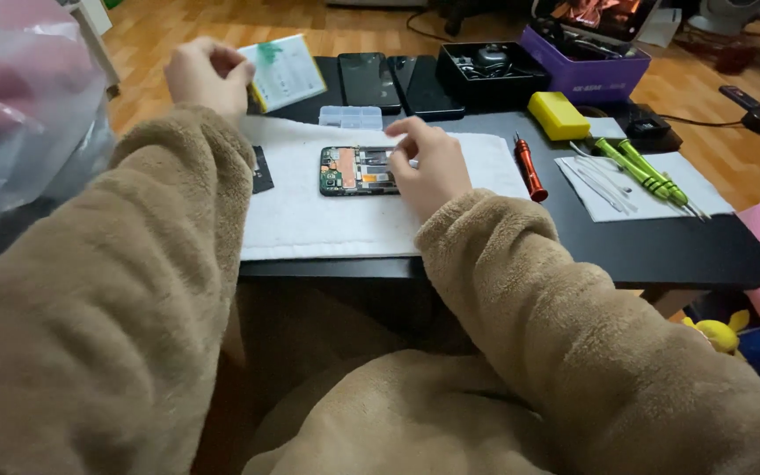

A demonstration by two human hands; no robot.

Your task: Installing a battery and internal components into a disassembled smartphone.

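Observation:
An opened phone (354, 171) with its circuit board showing lies on a white cloth mat (310, 220). My right hand (428, 163) rests on the phone's right end, fingertips touching its inner parts. Farther back at the left, my left hand (208, 75) pinches the edge of a flat white phone battery (288, 72) with a green mark and lifts it above the table's far edge. Both arms wear fluffy brown sleeves.
A small clear parts box (350, 117) sits behind the mat. Two dark phone panels (398, 84), a black tray (490, 70) and a purple box (587, 75) stand at the back. A red screwdriver (529, 167), yellow block (559, 115) and green tools (644, 171) lie right.

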